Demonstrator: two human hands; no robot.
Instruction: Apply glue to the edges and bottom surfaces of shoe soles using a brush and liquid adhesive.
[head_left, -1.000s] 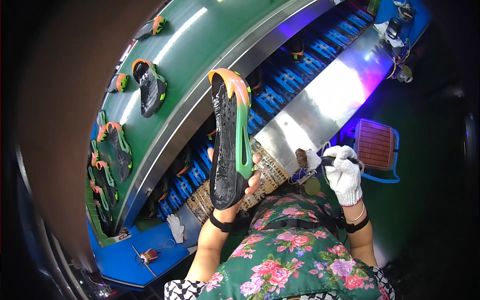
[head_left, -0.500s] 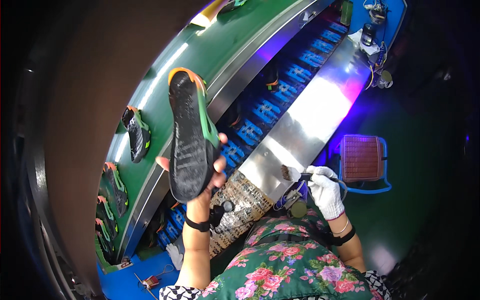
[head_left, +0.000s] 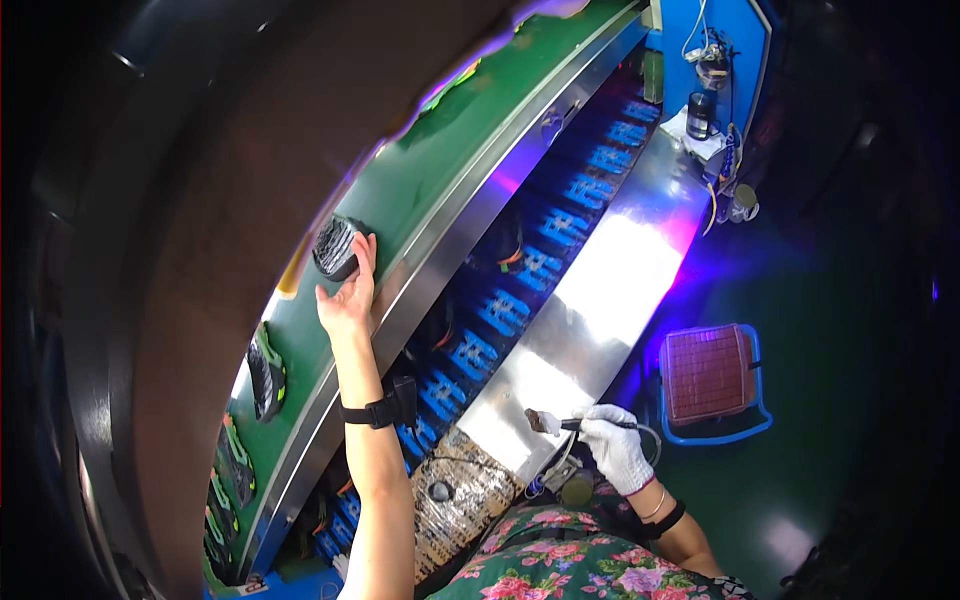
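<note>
My bare left hand (head_left: 348, 292) reaches out over the green conveyor belt (head_left: 425, 185). Its fingers lie along the right side of a black shoe sole (head_left: 336, 248) with a ridged face, and its thumb is at the lower left; the far part of the sole is hidden. My right hand (head_left: 612, 448), in a white knit glove, is closed around the dark handle of a brush (head_left: 543, 421). The brown bristles point left, above the shiny metal ledge (head_left: 500, 400).
More green, orange and black soles (head_left: 266, 372) lie along the belt's left side. Between belt and ledge runs a dark channel with blue holders (head_left: 505, 312). A red-brown seat with a blue frame (head_left: 708, 375) stands at right. A black jar (head_left: 700, 115) sits at the ledge's far end.
My left hand has carried the shoe sole away from me, from up close to the belt. My right hand, still gripping the brush, appears slightly lower and further left as the view shifted.
</note>
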